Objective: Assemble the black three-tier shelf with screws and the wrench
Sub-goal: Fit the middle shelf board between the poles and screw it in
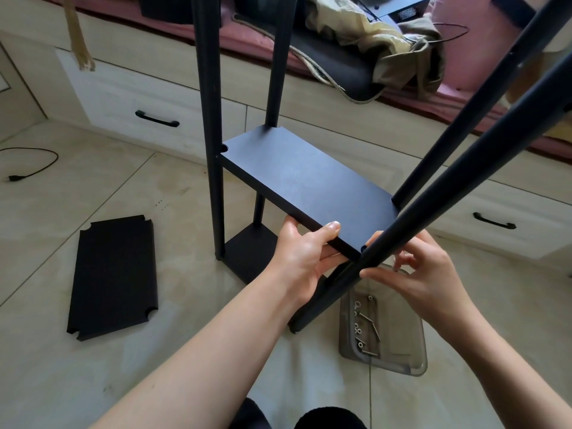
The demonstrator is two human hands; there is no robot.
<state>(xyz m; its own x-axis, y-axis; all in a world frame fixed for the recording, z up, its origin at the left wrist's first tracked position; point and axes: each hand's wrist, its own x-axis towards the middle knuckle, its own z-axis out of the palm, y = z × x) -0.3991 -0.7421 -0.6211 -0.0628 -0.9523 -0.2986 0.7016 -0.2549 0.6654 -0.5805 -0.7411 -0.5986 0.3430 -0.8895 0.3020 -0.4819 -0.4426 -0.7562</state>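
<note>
On tiled floor (192, 351), left hand (305, 258) gripping middle shelf board (306, 181), right hand (424, 277) pinching at near pole (433, 209), grip contents unclear.

The middle shelf board (305, 178) is showing a matt black face with a fine, slightly grainy finish, greying where daylight is falling on it. The poles (433, 209) are looking like smooth painted metal with a faint satin sheen. The loose board (113, 277) on the floor is reading duller and rougher (almost felt-like). The floor tiles (93, 187) are gleaming, glazed beige with pale veining. The tray (383, 329) is looking like smoky translucent plastic, holding bright bare-metal screws (368, 323). The drawer fronts (130, 97) are showing pale wood grain.
</note>
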